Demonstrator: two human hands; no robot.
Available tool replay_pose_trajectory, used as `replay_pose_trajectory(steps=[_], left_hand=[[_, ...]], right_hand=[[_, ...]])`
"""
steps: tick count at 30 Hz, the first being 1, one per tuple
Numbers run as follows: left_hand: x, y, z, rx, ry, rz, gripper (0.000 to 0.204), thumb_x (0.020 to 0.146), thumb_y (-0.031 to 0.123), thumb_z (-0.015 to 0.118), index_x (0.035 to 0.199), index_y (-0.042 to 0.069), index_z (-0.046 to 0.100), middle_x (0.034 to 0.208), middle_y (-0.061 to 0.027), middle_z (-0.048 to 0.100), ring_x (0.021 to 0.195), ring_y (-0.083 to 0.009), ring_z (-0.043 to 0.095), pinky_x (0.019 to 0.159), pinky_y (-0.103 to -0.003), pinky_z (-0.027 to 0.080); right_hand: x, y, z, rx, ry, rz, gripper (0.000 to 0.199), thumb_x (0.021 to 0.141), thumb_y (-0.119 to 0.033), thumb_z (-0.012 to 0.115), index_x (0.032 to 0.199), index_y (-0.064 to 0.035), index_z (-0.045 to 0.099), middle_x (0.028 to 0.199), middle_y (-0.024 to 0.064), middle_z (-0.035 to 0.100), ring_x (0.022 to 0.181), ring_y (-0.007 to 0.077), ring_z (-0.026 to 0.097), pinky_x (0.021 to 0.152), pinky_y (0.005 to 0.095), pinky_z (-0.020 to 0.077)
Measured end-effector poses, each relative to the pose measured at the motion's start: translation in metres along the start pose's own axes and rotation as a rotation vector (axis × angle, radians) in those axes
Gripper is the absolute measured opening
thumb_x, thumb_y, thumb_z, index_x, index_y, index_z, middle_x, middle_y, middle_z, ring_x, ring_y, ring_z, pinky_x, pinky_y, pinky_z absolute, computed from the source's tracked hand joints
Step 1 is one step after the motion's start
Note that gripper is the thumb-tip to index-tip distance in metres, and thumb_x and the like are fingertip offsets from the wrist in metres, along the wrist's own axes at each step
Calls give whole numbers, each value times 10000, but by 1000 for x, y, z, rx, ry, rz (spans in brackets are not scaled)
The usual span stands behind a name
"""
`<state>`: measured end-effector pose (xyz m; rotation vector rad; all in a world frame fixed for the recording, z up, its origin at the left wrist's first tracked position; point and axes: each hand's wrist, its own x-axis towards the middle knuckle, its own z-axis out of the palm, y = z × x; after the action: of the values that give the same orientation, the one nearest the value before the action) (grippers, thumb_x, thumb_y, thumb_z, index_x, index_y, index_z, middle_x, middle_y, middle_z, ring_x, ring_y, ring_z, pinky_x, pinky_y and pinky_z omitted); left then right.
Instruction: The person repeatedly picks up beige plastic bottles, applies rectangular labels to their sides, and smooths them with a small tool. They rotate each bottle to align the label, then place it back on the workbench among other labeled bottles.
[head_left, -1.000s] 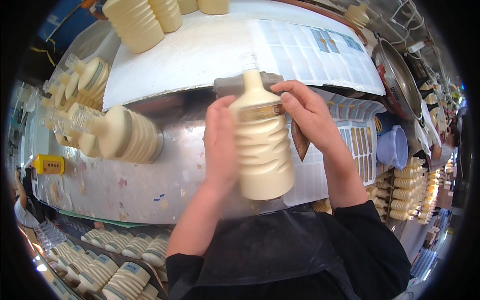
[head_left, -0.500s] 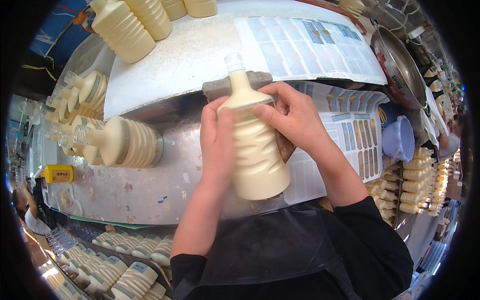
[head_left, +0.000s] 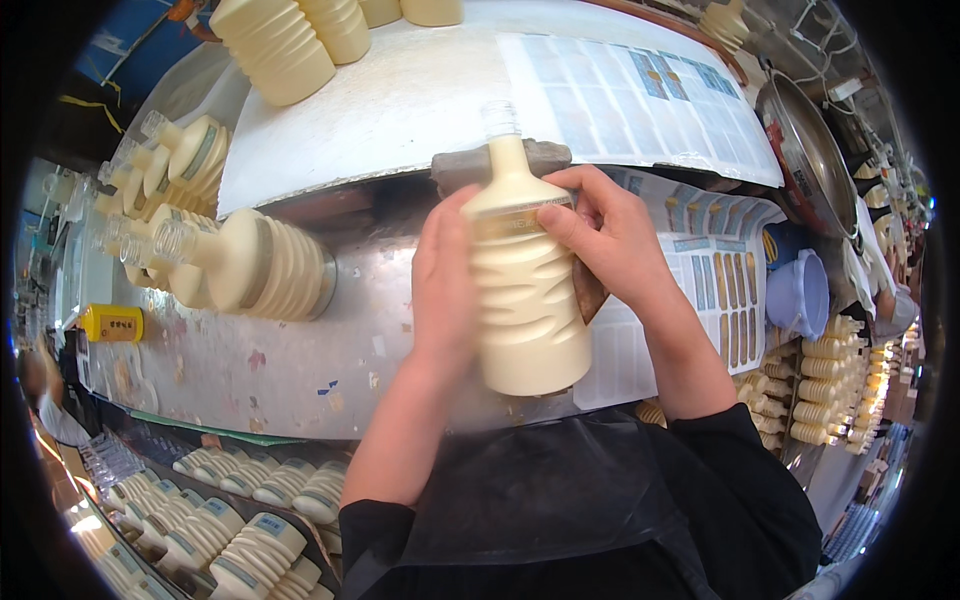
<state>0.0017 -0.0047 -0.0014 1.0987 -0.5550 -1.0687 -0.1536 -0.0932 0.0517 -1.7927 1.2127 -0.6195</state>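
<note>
A cream bottle [head_left: 532, 345] with wavy ridges and a clear threaded neck lies tilted against a grey-brown block [head_left: 455, 170], its neck pointing away from me. Across its shoulder runs a narrow gold-and-grey label strip [head_left: 515, 222]. My right hand [head_left: 615, 245] grips the bottle's right shoulder, thumb pressed on the strip's right end and fingers curled behind. Along the left side, my left hand [head_left: 445, 280] is closed against the bottle; it is slightly blurred and its fingertips are partly hidden.
Similar bottles [head_left: 265, 265] stand at the left near a yellow container [head_left: 112, 323]. Label sheets [head_left: 600, 100] lie on the white raised board [head_left: 400, 95] and below it at right. A lilac bucket [head_left: 798, 290] and metal pan [head_left: 810, 150] are at the right; racked bottles [head_left: 260, 560] fill the lower left.
The bottle and both hands now appear slightly farther right, as do the board and block. My left hand has slid a little along the bottle's side; the right thumb stays on the label strip.
</note>
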Motion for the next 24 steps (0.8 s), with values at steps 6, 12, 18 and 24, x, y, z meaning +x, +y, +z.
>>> replay_pose_trajectory(steps=[6, 12, 18, 24], left_hand=[[-2, -7, 1, 109, -8, 51, 402, 1072, 311, 529, 1348, 19, 500, 1309, -131, 523, 1205, -201, 523, 1070, -349, 425], [1, -12, -3, 128, -1, 89, 410, 1039, 297, 595, 1324, 17, 503, 1299, -133, 522, 1221, -203, 512, 1079, -356, 417], [-1, -8, -2, 55, -10, 51, 379, 1056, 277, 572, 1327, 20, 508, 1293, -121, 537, 1194, -182, 534, 1046, -335, 445], [-2, -6, -1, -8, -2, 18, 354, 1069, 255, 550, 1332, 19, 516, 1269, -113, 573, 1148, -167, 567, 1012, -320, 473]], right_hand=[[-2, 1, 0, -49, -12, -62, 440, 875, -344, 774, 1173, -30, 691, 703, -35, 475, 669, 67, 454, 612, 252, 387], [-3, -2, 1, -117, 14, -77, 485, 836, -398, 785, 1151, -40, 696, 699, -5, 484, 657, 103, 477, 609, 279, 399], [-3, -4, 2, -124, 30, -46, 517, 794, -447, 779, 1117, -52, 702, 718, 44, 547, 664, 162, 548, 631, 325, 445], [-4, -4, 2, -127, 33, -38, 521, 796, -448, 773, 1119, -46, 702, 717, 43, 555, 663, 156, 549, 632, 321, 446]])
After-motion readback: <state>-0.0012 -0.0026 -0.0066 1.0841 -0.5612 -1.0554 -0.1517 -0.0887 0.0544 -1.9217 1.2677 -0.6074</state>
